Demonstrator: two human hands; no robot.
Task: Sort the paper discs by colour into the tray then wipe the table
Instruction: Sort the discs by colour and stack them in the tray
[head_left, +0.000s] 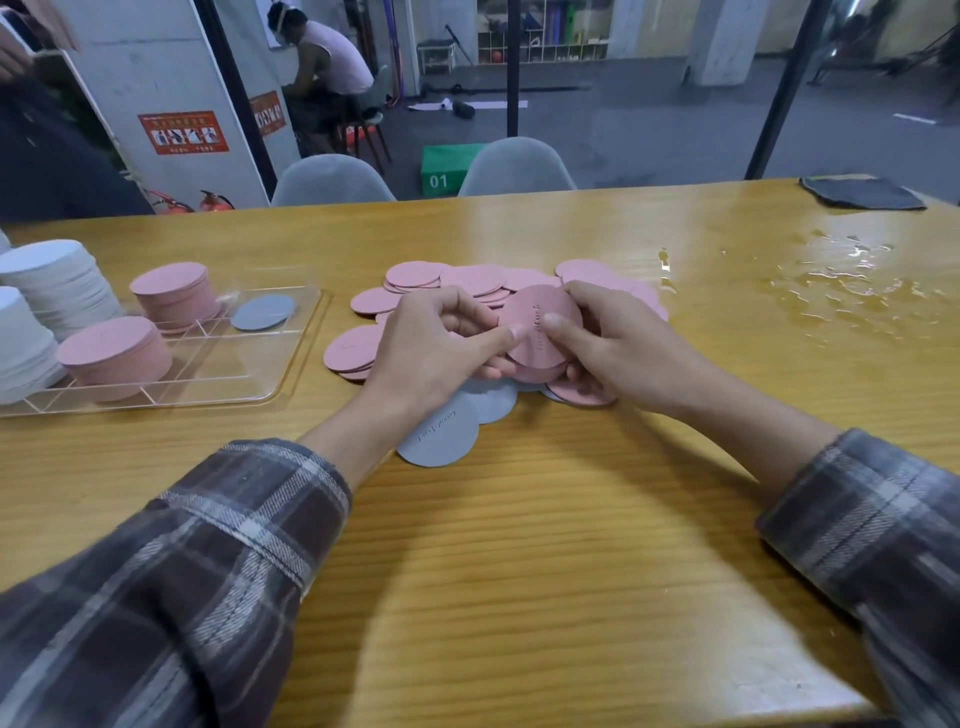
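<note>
A loose heap of pink discs (470, 283) lies in the middle of the wooden table (519, 519), with grey discs (441, 434) at its near edge. Both hands hold a small stack of pink discs (535, 312) above the heap: my left hand (441, 348) pinches its left side and my right hand (608, 343) grips its right side, thumb on top. A clear tray (291, 358) at the left holds two pink stacks (117, 353), white stacks (57, 280) and one grey disc (263, 312).
A wet patch of spilled liquid (852, 280) spreads over the table's right part. A dark grey cloth (862, 193) lies at the far right corner. Two grey chairs (332, 182) stand behind the table. A person sits in the background.
</note>
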